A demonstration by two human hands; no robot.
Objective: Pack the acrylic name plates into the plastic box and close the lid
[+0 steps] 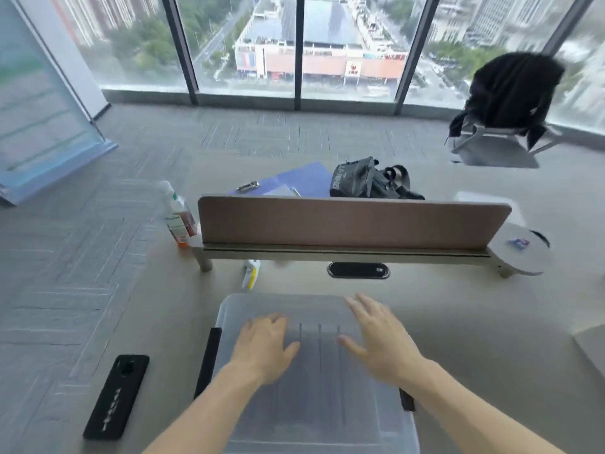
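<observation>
A translucent plastic box (314,417) stands on the desk right in front of me, its frosted lid (304,306) lying on top. Through the lid show thin dark upright lines, the edges of the acrylic name plates (320,347) standing inside. My left hand (262,347) rests palm down on the lid's left half, fingers flat. My right hand (376,339) lies palm down on the right half with its fingers spread. Neither hand holds anything. A black latch (209,358) runs along the box's left side and another (407,400) shows at the right.
A black phone (116,396) lies left of the box. Beyond it stand a small white-and-yellow bottle (251,273), a brown desk divider (353,221), a drink bottle (178,214), and a white round object (520,253). Behind the divider: blue clipboard (294,181), black bag (366,178).
</observation>
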